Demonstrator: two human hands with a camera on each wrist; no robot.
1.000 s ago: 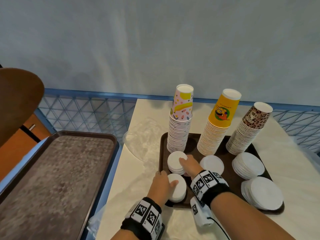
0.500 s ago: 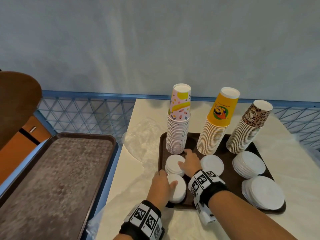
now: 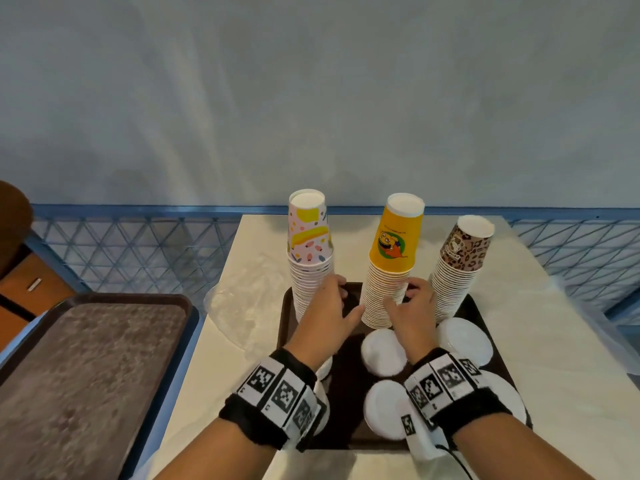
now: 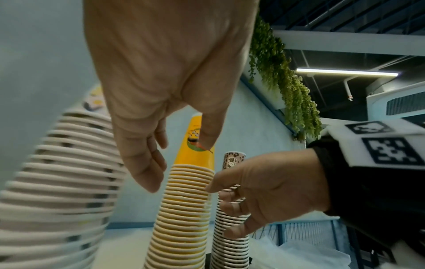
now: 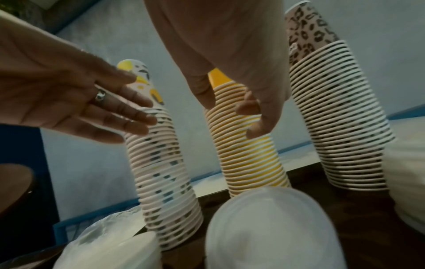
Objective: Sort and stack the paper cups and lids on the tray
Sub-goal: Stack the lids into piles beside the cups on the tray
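Observation:
On the dark brown tray [image 3: 285,306] stand three upside-down cup stacks: pink patterned [image 3: 308,258], yellow [image 3: 393,271] and leopard print [image 3: 459,268]. White lid stacks [image 3: 382,351] lie in front of them, some hidden under my wrists. My left hand [image 3: 341,296] reaches between the pink and yellow stacks, its straight fingers [image 5: 138,116] against the pink stack [image 5: 161,163]. My right hand [image 3: 403,299] curls round the yellow stack [image 5: 248,156], thumb on its left side and fingers [image 5: 257,118] on its right.
A second, bare brown tray [image 3: 86,358] lies to the left, below the table. Crumpled clear plastic [image 3: 242,306] lies on the white table [image 3: 554,341] left of the tray. A blue mesh fence [image 3: 138,251] and a grey wall stand behind.
Both hands have left the lid stacks at the tray's front and moved back to the cup stacks. The left went beside the pink stack, the right onto the yellow one.

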